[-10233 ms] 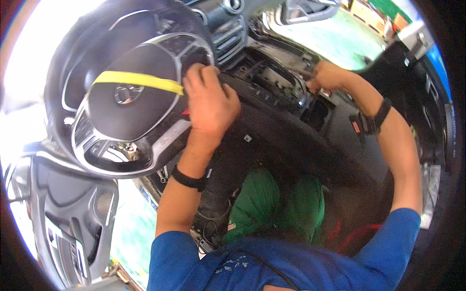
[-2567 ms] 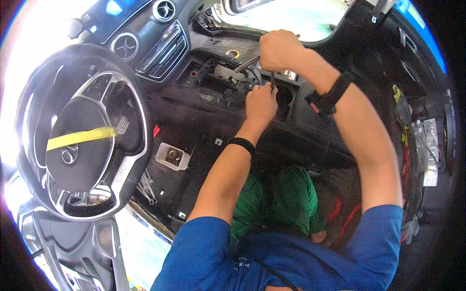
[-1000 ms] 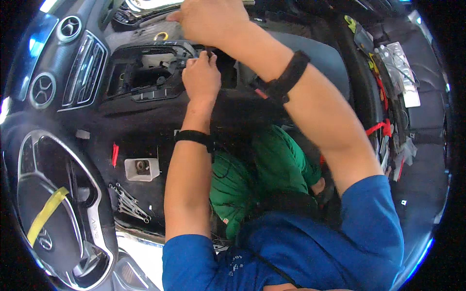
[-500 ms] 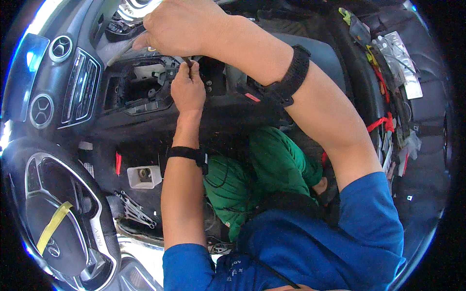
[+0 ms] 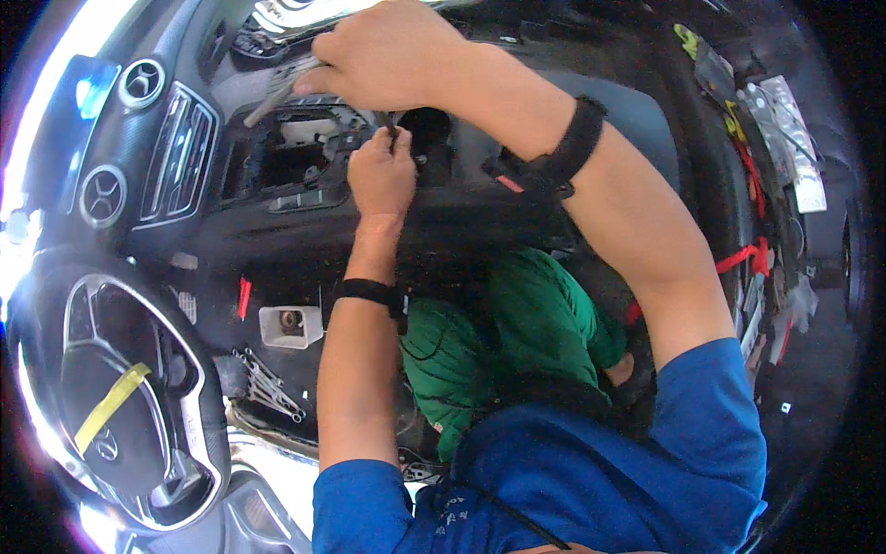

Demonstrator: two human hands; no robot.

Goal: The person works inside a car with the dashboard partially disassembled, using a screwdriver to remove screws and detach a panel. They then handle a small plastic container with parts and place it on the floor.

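My left hand (image 5: 382, 180) is closed in a pinch on a slim dark rod (image 5: 389, 122) above the car's centre console. Only a short length of the rod shows between my two hands. Farther forward, my right hand (image 5: 388, 57) is closed, its back toward me. A long grey tool (image 5: 277, 90), blurred, sticks out to the left from its fingers; its kind is unclear. Below the tool lies an opened recess (image 5: 295, 152) in the console, with its frame and inner parts exposed. What my right palm covers is hidden.
A steering wheel (image 5: 192, 429) with yellow tape (image 5: 111, 406) stands at left. On the floor are a white square tub (image 5: 290, 327) and several wrenches (image 5: 269, 383). Tools and red straps (image 5: 743, 257) lie along the right seat. Air vents (image 5: 175, 152) line the dashboard.
The whole view has shifted, so the surroundings sit a little farther right and lower. My right hand and the grey tool have moved slightly right; both hands keep their closed grips.
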